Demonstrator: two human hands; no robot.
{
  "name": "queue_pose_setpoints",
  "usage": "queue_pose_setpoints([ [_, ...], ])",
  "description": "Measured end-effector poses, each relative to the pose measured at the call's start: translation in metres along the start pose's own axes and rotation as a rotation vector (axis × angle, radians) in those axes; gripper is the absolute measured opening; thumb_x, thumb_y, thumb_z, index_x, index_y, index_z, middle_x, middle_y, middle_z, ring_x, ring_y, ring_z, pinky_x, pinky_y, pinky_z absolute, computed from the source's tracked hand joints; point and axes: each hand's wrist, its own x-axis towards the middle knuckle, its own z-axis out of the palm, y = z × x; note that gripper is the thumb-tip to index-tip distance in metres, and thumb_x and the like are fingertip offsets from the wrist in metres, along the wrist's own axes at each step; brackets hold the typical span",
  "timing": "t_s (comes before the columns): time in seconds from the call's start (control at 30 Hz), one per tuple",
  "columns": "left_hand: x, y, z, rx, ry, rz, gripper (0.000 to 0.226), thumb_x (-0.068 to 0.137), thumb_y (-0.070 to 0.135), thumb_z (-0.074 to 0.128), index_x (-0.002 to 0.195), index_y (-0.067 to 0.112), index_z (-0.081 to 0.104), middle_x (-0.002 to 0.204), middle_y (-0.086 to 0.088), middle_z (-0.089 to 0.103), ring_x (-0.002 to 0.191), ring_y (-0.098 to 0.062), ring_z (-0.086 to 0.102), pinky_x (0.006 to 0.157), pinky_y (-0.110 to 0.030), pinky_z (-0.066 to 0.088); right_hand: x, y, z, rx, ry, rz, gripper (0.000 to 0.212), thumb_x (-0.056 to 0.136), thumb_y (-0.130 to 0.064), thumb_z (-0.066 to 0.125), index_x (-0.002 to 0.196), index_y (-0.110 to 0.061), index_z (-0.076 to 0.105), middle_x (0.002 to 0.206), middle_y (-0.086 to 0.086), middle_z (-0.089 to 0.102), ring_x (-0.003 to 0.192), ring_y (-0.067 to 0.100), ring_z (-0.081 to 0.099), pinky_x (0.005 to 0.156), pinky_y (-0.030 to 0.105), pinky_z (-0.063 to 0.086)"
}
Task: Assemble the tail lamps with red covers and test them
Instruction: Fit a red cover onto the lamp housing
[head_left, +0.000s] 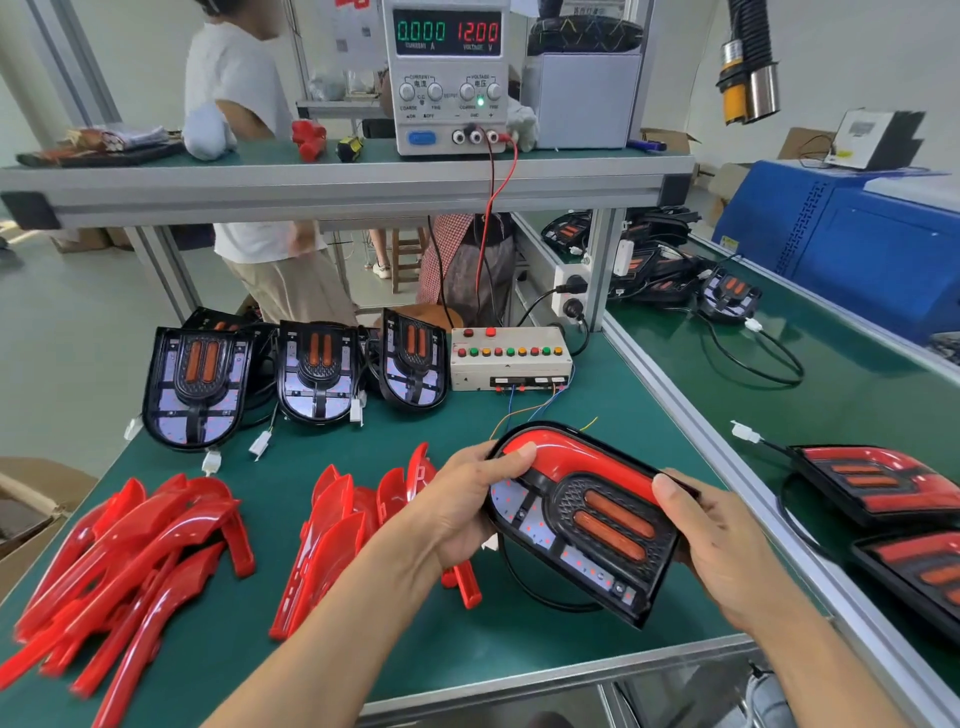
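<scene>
I hold a black tail lamp (587, 525) above the green table (415, 431), tilted, with a red cover (566, 452) lying along its upper edge. My left hand (467, 499) grips the lamp's left end, thumb pressing on the red cover. My right hand (711, 540) grips the right end, thumb on the cover's other end. Its black cable loops below the lamp. Loose red covers (140, 556) lie in two heaps at the left and centre (343, 525). Three uncovered lamps (311, 374) stand at the back.
A beige test box (511, 358) with coloured buttons sits behind the lamp. A power supply (449, 73) on the shelf reads 0.000 A and 12.00 V. Finished lamps (883, 483) lie on the right bench. A person in a white shirt (244, 130) stands behind the shelf.
</scene>
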Motion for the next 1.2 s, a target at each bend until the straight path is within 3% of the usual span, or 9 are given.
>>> queue_pose_setpoints([
  [0.2, 0.002, -0.002, -0.002, -0.005, 0.024, -0.049, 0.059, 0.078, 0.027, 0.074, 0.125, -0.008, 0.062, 0.125, -0.025, 0.067, 0.107, -0.034, 0.066, 0.102, -0.051, 0.050, 0.001, 0.004, -0.002, -0.067, -0.019, 0.079, 0.066, 0.090, -0.075, 0.055, 0.121, -0.019, 0.072, 0.104, 0.009, 0.078, 0.096, 0.030, 0.073, 0.083, 0.040, 0.058],
  [0.3, 0.002, -0.003, -0.003, -0.014, 0.033, -0.052, 0.065, 0.076, 0.026, 0.076, 0.128, -0.009, 0.059, 0.126, -0.025, 0.066, 0.107, -0.033, 0.065, 0.100, -0.048, 0.052, 0.002, -0.003, -0.011, -0.139, -0.137, 0.157, 0.065, 0.088, -0.080, 0.049, 0.125, -0.031, 0.072, 0.118, -0.002, 0.076, 0.116, 0.017, 0.069, 0.105, 0.044, 0.042],
  [0.47, 0.003, -0.004, 0.003, 0.141, -0.074, -0.029, 0.020, 0.095, 0.015, 0.065, 0.111, 0.004, 0.071, 0.107, -0.015, 0.074, 0.090, -0.022, 0.072, 0.077, -0.030, 0.059, 0.007, -0.028, -0.015, -0.286, -0.197, 0.149, 0.080, 0.079, -0.090, 0.047, 0.132, -0.034, 0.066, 0.130, -0.017, 0.069, 0.125, 0.001, 0.061, 0.115, 0.041, 0.039],
  [0.57, 0.005, -0.001, 0.015, 0.236, -0.142, -0.006, 0.024, 0.094, 0.014, 0.066, 0.115, 0.003, 0.070, 0.106, -0.010, 0.075, 0.091, -0.020, 0.073, 0.080, -0.028, 0.057, 0.014, -0.043, -0.003, -0.330, -0.299, 0.169, 0.074, 0.071, -0.089, 0.059, 0.128, -0.043, 0.064, 0.126, -0.017, 0.071, 0.117, 0.003, 0.066, 0.105, 0.034, 0.051],
  [0.7, 0.009, 0.003, 0.027, 0.318, -0.159, 0.019, 0.020, 0.084, 0.022, 0.072, 0.103, 0.016, 0.073, 0.104, -0.004, 0.076, 0.095, -0.019, 0.072, 0.096, -0.037, 0.053, 0.018, -0.041, 0.008, -0.221, -0.357, 0.194, 0.037, 0.078, -0.058, 0.077, 0.109, -0.039, 0.072, 0.108, 0.004, 0.078, 0.097, 0.018, 0.075, 0.080, 0.027, 0.058],
  [0.77, 0.011, 0.004, 0.030, 0.377, -0.059, 0.036, 0.027, 0.080, 0.035, 0.073, 0.101, 0.018, 0.070, 0.100, 0.000, 0.075, 0.094, -0.017, 0.069, 0.100, -0.040, 0.052, 0.018, -0.035, 0.010, -0.212, -0.305, 0.162, 0.037, 0.076, -0.059, 0.077, 0.105, -0.036, 0.073, 0.102, 0.006, 0.079, 0.090, 0.019, 0.076, 0.075, 0.024, 0.057],
  [0.9, 0.007, 0.004, 0.033, 0.692, 0.309, 0.144, 0.041, 0.091, 0.066, 0.051, 0.086, 0.027, 0.057, 0.085, 0.013, 0.059, 0.082, -0.006, 0.054, 0.076, -0.030, 0.042, 0.014, -0.018, 0.014, -0.089, -0.147, 0.232, 0.035, 0.078, -0.056, 0.079, 0.096, -0.026, 0.076, 0.100, 0.016, 0.079, 0.086, 0.032, 0.077, 0.067, 0.033, 0.062],
  [1.03, -0.020, 0.003, 0.016, 0.794, 0.458, 0.291, 0.028, 0.093, 0.051, 0.058, 0.099, 0.024, 0.065, 0.089, 0.012, 0.069, 0.084, -0.009, 0.064, 0.077, -0.029, 0.050, 0.009, 0.000, 0.016, 0.001, -0.008, 0.384, 0.038, 0.076, -0.045, 0.074, 0.092, -0.011, 0.076, 0.095, 0.026, 0.076, 0.074, 0.041, 0.076, 0.057, 0.042, 0.061],
  [1.2, -0.079, 0.010, -0.051, 0.974, 0.807, 0.385, 0.013, 0.088, 0.031, 0.065, 0.077, 0.024, 0.064, 0.065, 0.017, 0.065, 0.066, -0.001, 0.060, 0.058, -0.011, 0.040, 0.010, 0.003, 0.018, -0.057, -0.011, 0.428, 0.050, 0.075, -0.049, 0.073, 0.102, -0.007, 0.074, 0.093, 0.022, 0.078, 0.076, 0.042, 0.076, 0.054, 0.039, 0.061],
])
